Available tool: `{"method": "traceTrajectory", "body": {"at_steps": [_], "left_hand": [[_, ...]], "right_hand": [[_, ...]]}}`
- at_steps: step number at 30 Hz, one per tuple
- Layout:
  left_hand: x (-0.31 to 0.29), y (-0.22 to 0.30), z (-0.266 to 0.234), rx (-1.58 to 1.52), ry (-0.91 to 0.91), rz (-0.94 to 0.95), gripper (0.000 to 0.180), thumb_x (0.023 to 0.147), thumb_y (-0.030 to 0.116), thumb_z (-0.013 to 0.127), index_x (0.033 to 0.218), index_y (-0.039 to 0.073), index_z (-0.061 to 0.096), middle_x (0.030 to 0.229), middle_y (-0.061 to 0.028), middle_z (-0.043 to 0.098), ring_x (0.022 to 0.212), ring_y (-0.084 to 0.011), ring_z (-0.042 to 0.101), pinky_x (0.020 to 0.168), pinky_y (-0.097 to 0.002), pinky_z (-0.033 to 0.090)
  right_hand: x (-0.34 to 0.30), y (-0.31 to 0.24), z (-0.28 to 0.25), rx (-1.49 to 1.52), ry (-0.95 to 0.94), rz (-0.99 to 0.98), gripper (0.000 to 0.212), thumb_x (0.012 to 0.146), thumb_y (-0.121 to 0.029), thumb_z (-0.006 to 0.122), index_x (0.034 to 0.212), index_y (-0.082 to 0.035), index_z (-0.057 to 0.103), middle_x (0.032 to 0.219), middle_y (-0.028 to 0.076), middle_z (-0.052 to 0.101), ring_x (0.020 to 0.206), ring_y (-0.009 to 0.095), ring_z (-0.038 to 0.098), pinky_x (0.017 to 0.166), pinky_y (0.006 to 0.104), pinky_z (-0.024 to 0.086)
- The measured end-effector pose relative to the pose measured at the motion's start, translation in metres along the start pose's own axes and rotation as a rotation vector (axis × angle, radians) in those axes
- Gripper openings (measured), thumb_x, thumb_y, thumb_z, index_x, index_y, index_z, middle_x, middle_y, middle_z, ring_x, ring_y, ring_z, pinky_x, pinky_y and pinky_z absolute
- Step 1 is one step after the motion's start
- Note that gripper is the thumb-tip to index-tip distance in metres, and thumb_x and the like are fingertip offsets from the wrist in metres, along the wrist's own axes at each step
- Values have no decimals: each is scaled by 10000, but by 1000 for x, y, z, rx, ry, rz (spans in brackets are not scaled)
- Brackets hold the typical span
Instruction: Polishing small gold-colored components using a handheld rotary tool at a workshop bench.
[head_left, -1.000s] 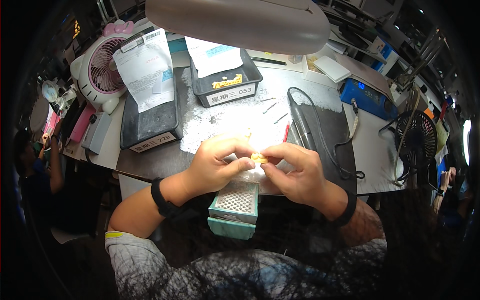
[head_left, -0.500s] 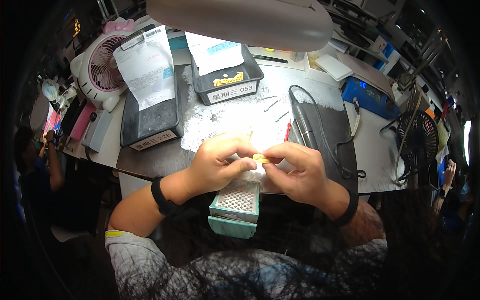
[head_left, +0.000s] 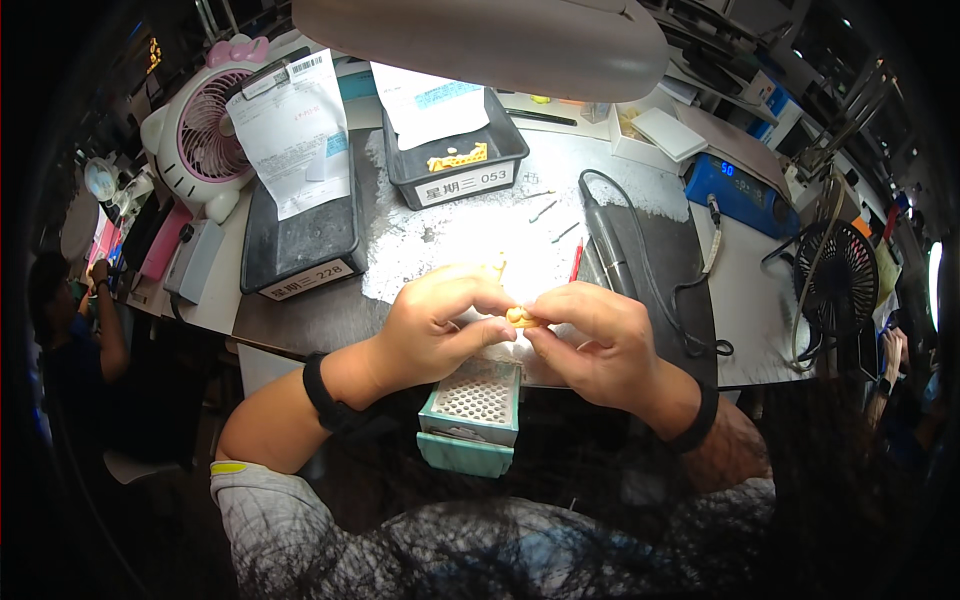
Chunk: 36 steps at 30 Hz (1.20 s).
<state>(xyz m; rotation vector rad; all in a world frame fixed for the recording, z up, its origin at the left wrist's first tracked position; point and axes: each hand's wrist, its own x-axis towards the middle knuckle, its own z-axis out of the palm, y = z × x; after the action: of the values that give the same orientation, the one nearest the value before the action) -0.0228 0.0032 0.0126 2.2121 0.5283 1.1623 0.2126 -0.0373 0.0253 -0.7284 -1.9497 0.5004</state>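
Observation:
Between my two hands is a small yellow dental model piece (head_left: 521, 317) with rounded, tooth-like bumps. My left hand (head_left: 445, 318) pinches it from the left with thumb and forefinger. From the other side my right hand (head_left: 596, 335) grips it between its thumb and fingertips. The piece is held above the front edge of the bench, and fingers hide part of it. Just below hangs a pale green box with a perforated white top (head_left: 472, 402). Behind my left fingers a small yellow bit (head_left: 500, 262) shows on the bright worktop.
A black tray (head_left: 468, 185) beyond my hands holds yellow model parts and paper. Another black tray (head_left: 305, 245) with a sheet lies left, beside a pink-and-white fan (head_left: 205, 130). Right are a handpiece (head_left: 606, 245), its cable, a red pencil (head_left: 576, 260) and a blue control box (head_left: 740, 195). A lamp (head_left: 485, 45) overhangs.
The yellow piece has tilted slightly between my fingertips. Both hands stay in nearly the same place.

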Motion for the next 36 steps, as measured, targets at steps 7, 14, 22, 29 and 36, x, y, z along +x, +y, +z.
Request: {"method": "traceTrajectory", "body": {"at_steps": [7, 14, 22, 29, 36], "left_hand": [[0, 1, 0, 3, 4, 12, 225, 838, 76, 855, 1036, 20, 764, 980, -113, 760, 897, -274, 720, 809, -360, 566], [0, 0, 0, 13, 3, 16, 216, 841, 72, 855, 1027, 16, 760, 986, -122, 759, 901, -279, 724, 808, -367, 571], [0, -1, 0, 85, 22, 114, 255, 844, 8, 833, 1080, 4, 738, 999, -141, 753, 901, -268, 729, 788, -360, 577], [2, 2, 2, 169, 49, 152, 313, 810, 15, 866, 1097, 18, 739, 1016, -118, 747, 898, -273, 723, 785, -365, 574], [4, 3, 3, 259, 44, 296, 287, 804, 54, 867, 1059, 43, 736, 968, -72, 720, 809, -260, 699, 691, -376, 549]], "right_hand": [[-2, 3, 1, -45, 22, -61, 205, 843, 13, 802, 1039, -3, 741, 977, 160, 751, 850, 318, 746, 733, 372, 596], [-1, 2, 1, -53, 34, -74, 228, 827, 34, 805, 1043, -2, 740, 998, 164, 752, 870, 323, 752, 752, 378, 603], [1, -6, 2, 18, 62, 32, 418, 838, 5, 814, 1234, -8, 680, 1028, 168, 761, 925, 293, 771, 797, 360, 601], [-10, 6, 4, 396, -19, 411, 295, 956, -115, 772, 1216, -4, 688, 1025, 121, 777, 933, 173, 757, 817, 319, 594], [-8, 3, 3, 368, -75, 451, 210, 971, -129, 757, 1135, -3, 726, 972, 77, 774, 889, 113, 740, 762, 276, 590]]}}
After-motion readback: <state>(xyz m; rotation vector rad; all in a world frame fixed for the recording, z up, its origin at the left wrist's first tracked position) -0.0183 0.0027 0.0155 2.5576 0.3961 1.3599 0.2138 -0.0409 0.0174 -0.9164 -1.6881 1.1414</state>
